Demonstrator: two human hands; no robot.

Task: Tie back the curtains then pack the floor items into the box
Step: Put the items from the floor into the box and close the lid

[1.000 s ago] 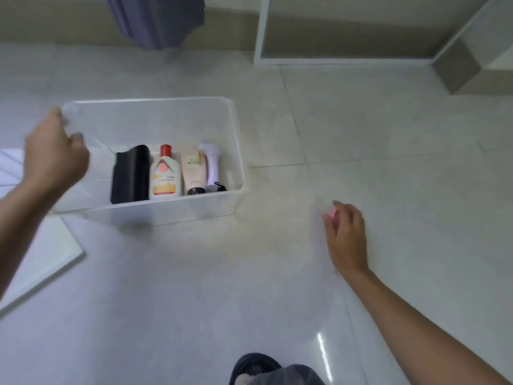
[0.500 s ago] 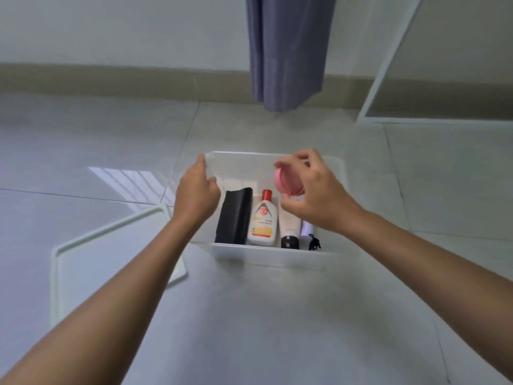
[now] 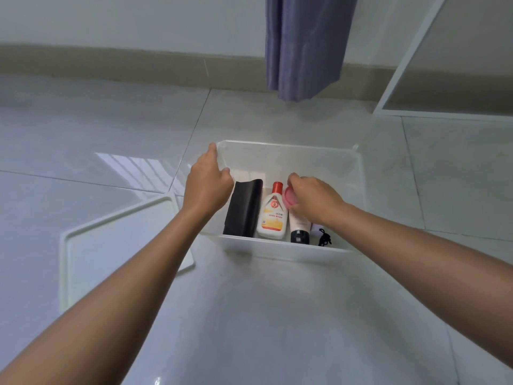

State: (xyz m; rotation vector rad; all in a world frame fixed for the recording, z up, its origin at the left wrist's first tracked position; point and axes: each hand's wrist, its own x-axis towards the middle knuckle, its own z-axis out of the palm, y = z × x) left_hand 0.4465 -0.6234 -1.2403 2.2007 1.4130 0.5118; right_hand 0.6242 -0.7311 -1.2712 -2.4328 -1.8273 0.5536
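Box: one clear plastic box (image 3: 327, 157) on the tiled floor (image 3: 111, 140), near the middle; its far wall bare
Things in the box: four in a row along the near wall; from left, one black pouch (image 3: 244, 208), one white bottle (image 3: 272, 218) with a red cap, one cream tube (image 3: 299, 227) with a black cap, one black cord (image 3: 324, 237)
Pink jar: one (image 3: 290, 197); inside the box, above the tube, just right of the bottle's neck
Right hand: (image 3: 313, 197) fingers curled round the pink jar, grasping it from the right
Left hand: (image 3: 206, 184) grips the box's left rim
Lid: one white lid (image 3: 116, 245) flat on the floor, left of the box
Curtain: one purple curtain (image 3: 305, 45) hanging at the far side
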